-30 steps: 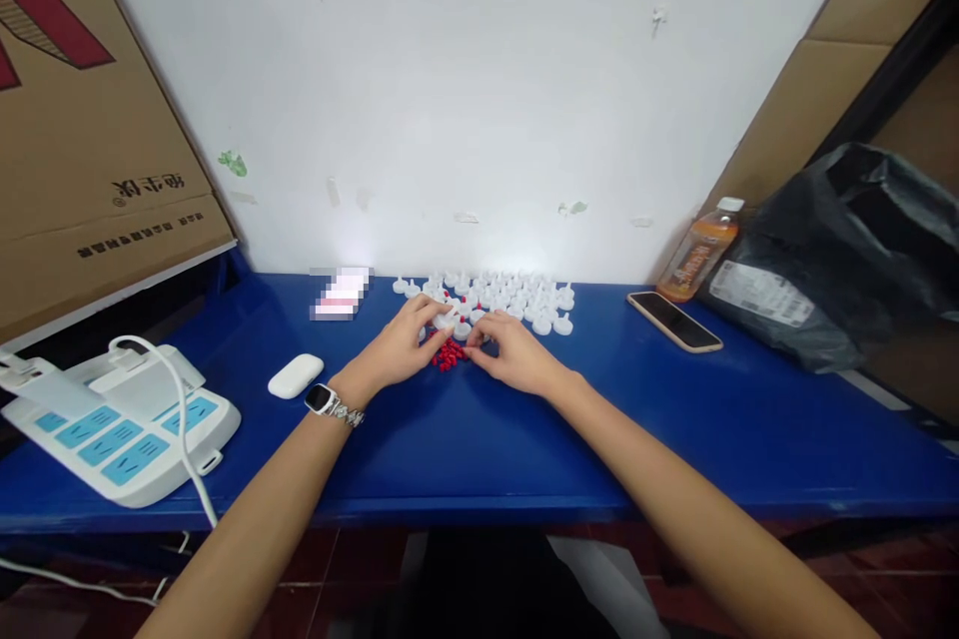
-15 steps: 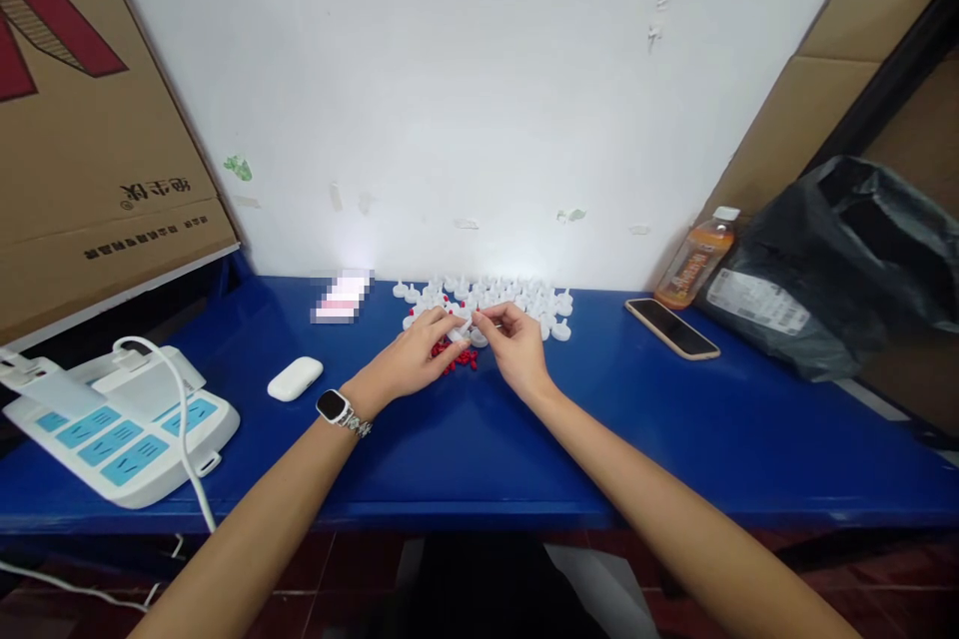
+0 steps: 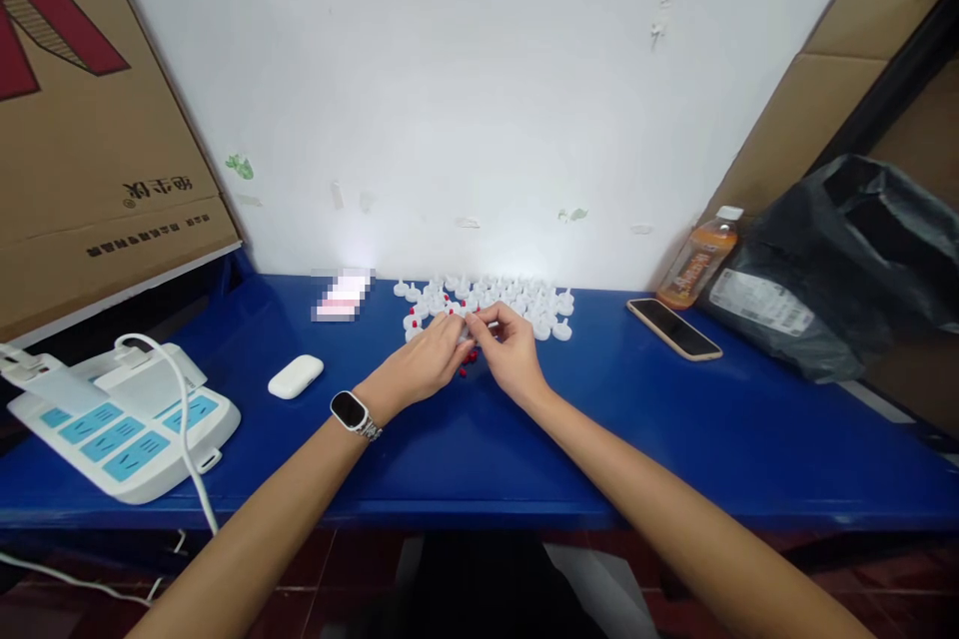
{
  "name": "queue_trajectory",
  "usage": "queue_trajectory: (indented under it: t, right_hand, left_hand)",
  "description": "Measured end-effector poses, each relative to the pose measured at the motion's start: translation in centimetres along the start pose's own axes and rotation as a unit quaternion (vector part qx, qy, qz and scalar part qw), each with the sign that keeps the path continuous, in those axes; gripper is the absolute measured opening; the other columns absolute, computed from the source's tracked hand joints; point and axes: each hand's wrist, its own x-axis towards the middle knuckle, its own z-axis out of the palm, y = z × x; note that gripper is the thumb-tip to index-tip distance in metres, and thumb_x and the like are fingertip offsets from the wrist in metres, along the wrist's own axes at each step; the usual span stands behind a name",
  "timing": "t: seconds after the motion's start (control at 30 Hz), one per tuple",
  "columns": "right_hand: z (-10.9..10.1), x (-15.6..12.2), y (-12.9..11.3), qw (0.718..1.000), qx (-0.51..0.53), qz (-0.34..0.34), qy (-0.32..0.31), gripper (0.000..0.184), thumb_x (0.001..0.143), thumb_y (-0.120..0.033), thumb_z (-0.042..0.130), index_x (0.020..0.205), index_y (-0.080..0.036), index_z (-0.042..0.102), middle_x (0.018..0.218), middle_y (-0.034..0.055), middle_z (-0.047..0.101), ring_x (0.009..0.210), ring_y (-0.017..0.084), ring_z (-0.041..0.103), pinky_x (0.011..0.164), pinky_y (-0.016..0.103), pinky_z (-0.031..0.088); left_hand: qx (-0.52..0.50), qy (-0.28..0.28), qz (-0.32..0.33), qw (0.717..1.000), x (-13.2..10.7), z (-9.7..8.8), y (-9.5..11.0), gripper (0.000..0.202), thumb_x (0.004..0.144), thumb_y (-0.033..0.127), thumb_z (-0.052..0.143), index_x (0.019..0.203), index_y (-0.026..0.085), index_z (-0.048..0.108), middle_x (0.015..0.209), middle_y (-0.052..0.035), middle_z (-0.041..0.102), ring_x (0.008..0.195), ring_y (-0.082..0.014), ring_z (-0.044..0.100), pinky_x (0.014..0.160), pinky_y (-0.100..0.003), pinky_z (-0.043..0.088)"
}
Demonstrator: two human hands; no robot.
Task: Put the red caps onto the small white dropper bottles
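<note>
My left hand [image 3: 424, 362], with a watch [image 3: 349, 409] on its wrist, is closed around a white spouted cap [image 3: 463, 331], mostly hidden by the fingers. Against it, the fingers of my right hand [image 3: 510, 351] are pinched together at the cap's tip; what they hold is too small and covered to make out. Small red tips [image 3: 471, 357] lie on the table just under the hands, partly hidden. Behind them many white spouted caps [image 3: 543, 305] stand in a cluster, and a few at the left carry a red tip [image 3: 415, 323].
On the blue table [image 3: 636, 439] are a white earphone case [image 3: 296, 376], a power strip [image 3: 135, 459] with plugs and a cable, a phone [image 3: 674, 328], an orange drink bottle [image 3: 696, 265] and a black plastic bag [image 3: 831, 280]. A white wall [image 3: 465, 100] rises behind.
My left hand has shifted slightly right and turned, closing more over the white cap. It now touches my right hand, and the loose red tips show less.
</note>
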Motion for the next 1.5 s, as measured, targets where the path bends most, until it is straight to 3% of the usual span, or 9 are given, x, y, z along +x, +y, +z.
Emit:
queue_trajectory:
  t: [0.1, 0.27, 0.33, 0.5, 0.67, 0.8, 0.93, 1.07, 1.5]
  right_hand:
    - [0.0, 0.2, 0.0, 1.0, -0.004, -0.007, -0.01, 0.018, 0.087, -0.036, 0.064, 0.079, -0.021, 0.058, 0.073, -0.0018, 0.06, 0.065, 0.013, 0.053, 0.063, 0.027, 0.043]
    - [-2.3, 1.3, 0.1, 0.998, -0.066, -0.01, -0.011, 0.011, 0.078, -0.024, 0.063, 0.078, -0.022, 0.052, 0.063, -0.0062, 0.051, 0.058, 0.011, 0.047, 0.058, 0.025, 0.039]
    - [-3.8, 1.8, 0.2, 0.992, -0.115, 0.01, -0.047, 0.011, 0.075, -0.021, 0.062, 0.076, -0.022, 0.052, 0.06, -0.0068, 0.05, 0.056, 0.011, 0.047, 0.056, 0.025, 0.037]
    - [-5.6, 2.2, 0.7, 0.953, -0.224, 0.051, -0.197, 0.008, 0.073, -0.015, 0.06, 0.076, -0.021, 0.055, 0.062, -0.0043, 0.058, 0.057, 0.012, 0.054, 0.057, 0.025, 0.04]
    - [-4.8, 2.0, 1.2, 0.94, -0.292, 0.016, -0.178, 0.007, 0.08, -0.015, 0.059, 0.083, -0.021, 0.059, 0.071, -0.0018, 0.065, 0.065, 0.013, 0.059, 0.063, 0.026, 0.042]
    - [-4.5, 1.9, 1.2, 0.936, -0.311, 0.035, -0.159, 0.013, 0.081, -0.021, 0.064, 0.094, -0.022, 0.062, 0.073, -0.0023, 0.067, 0.066, 0.014, 0.059, 0.063, 0.026, 0.041]
    - [-4.5, 1.7, 1.1, 0.939, -0.306, 0.046, -0.151, 0.012, 0.082, -0.027, 0.064, 0.092, -0.022, 0.062, 0.072, -0.0027, 0.066, 0.064, 0.014, 0.058, 0.061, 0.026, 0.04]
    - [-4.6, 1.7, 0.7, 0.94, -0.308, 0.045, -0.143, 0.015, 0.083, -0.033, 0.065, 0.092, -0.021, 0.063, 0.071, -0.0028, 0.064, 0.063, 0.013, 0.056, 0.061, 0.026, 0.039]
    - [-4.4, 2.3, -0.3, 0.954, -0.281, 0.009, -0.102, 0.017, 0.088, -0.037, 0.06, 0.092, -0.021, 0.064, 0.069, -0.0017, 0.062, 0.062, 0.015, 0.053, 0.063, 0.028, 0.039]
  left_hand:
    - [-0.006, 0.001, 0.005, 1.0, 0.2, -0.1, 0.1, 0.024, 0.104, 0.035, 0.033, 0.105, 0.018, 0.051, 0.104, -0.0111, 0.059, 0.102, -0.0258, 0.057, 0.089, -0.042, 0.05]
    - [-0.077, 0.043, -0.024, 0.996, 0.3, -0.8, -0.4, 0.035, 0.098, 0.047, 0.051, 0.121, 0.021, 0.053, 0.107, -0.0073, 0.062, 0.096, -0.0215, 0.06, 0.086, -0.036, 0.049]
    - [-0.084, 0.049, -0.037, 0.995, 0.1, -1.3, -0.9, 0.032, 0.096, 0.05, 0.054, 0.108, 0.021, 0.06, 0.096, -0.0046, 0.064, 0.085, -0.0187, 0.059, 0.079, -0.033, 0.047]
    - [-0.147, -0.042, -0.081, 0.985, -0.5, -2.4, -1.8, 0.044, 0.08, 0.061, 0.07, 0.075, 0.019, 0.058, 0.066, 0.0022, 0.055, 0.061, -0.0121, 0.046, 0.058, -0.026, 0.036]
    - [-0.158, -0.118, -0.061, 0.979, -0.7, -2.1, -1.0, 0.056, 0.06, 0.068, 0.081, 0.078, 0.02, 0.06, 0.075, 0.0007, 0.059, 0.067, -0.0142, 0.05, 0.058, -0.027, 0.036]
    - [-0.098, -0.124, -0.039, 0.987, -0.6, -1.5, -0.6, 0.05, 0.068, 0.065, 0.079, 0.074, 0.02, 0.056, 0.078, -0.0006, 0.059, 0.074, -0.0168, 0.051, 0.062, -0.027, 0.036]
    - [-0.045, -0.091, -0.025, 0.995, -0.4, -1.2, -1.3, 0.032, 0.086, 0.045, 0.068, 0.074, 0.02, 0.053, 0.076, -0.0007, 0.058, 0.077, -0.0175, 0.051, 0.067, -0.029, 0.036]
    - [-0.02, -0.054, -0.024, 0.998, -0.1, -1.1, -2.2, 0.021, 0.086, 0.029, 0.064, 0.073, 0.02, 0.052, 0.07, 0.0001, 0.057, 0.076, -0.018, 0.05, 0.071, -0.03, 0.037]
    - [-0.06, 0.088, -0.159, 0.981, -1.4, -3.0, -6.2, 0.025, 0.093, 0.04, 0.053, 0.08, 0.02, 0.058, 0.076, -0.0036, 0.063, 0.074, -0.019, 0.055, 0.066, -0.032, 0.041]
